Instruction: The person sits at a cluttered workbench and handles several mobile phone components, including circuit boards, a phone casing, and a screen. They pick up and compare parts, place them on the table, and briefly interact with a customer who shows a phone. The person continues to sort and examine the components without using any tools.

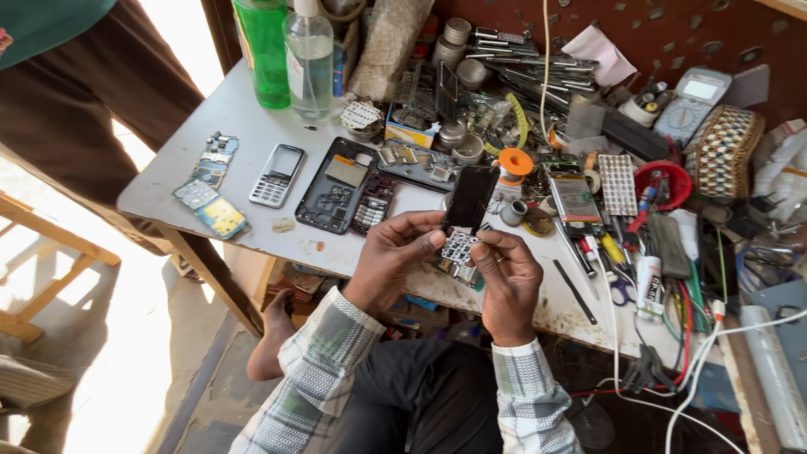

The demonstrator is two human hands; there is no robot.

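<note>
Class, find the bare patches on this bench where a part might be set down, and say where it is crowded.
Bare grey tabletop lies between the green bottle and the silver keypad phone, and along the front edge left of the left hand. Right of the right hand, tools and cables crowd everything.

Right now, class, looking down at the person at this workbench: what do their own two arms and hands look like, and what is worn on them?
Both arms are covered by long shirt sleeves in a check of white, grey and green, with buttoned cuffs at the wrists. The left hand is bare, with no glove. The right hand is bare too, apart from a thin, pale ring on one finger. No watch or bracelet shows on either wrist.
</note>
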